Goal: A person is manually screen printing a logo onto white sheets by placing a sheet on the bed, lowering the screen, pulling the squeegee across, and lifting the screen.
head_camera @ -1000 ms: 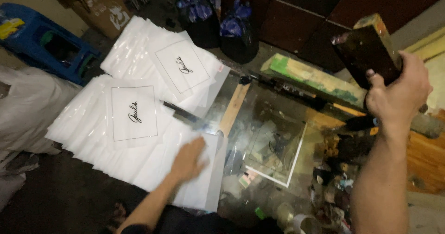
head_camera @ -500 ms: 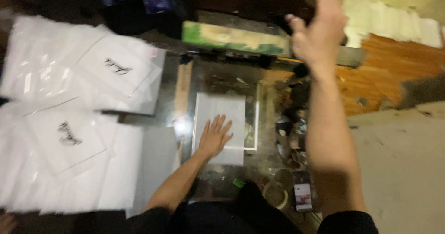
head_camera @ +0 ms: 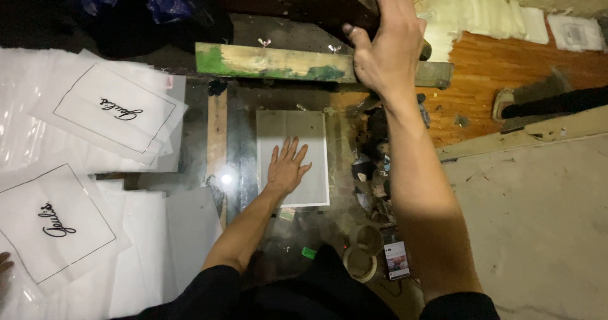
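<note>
Since a second ago, the left hand point(head_camera: 286, 168) has moved off the stacked bags onto a blank white sheet point(head_camera: 292, 156), now flat with fingers spread, pinning it mid-worktop on the glass plate point(head_camera: 240, 161). The right hand point(head_camera: 383, 47) grips the dark raised frame point(head_camera: 329, 3) at the far edge, above the green-stained wooden bar point(head_camera: 278, 63). Printed bags point(head_camera: 104, 108) lie left. Judging by this — positioning step; lowering the frame needs the sheet held square.

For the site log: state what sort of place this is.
Probably a small screen-printing workshop: a paint-stained wooden bar over a glass bed, the left hand pressing a blank sheet, stacks of printed plastic bags.
</note>
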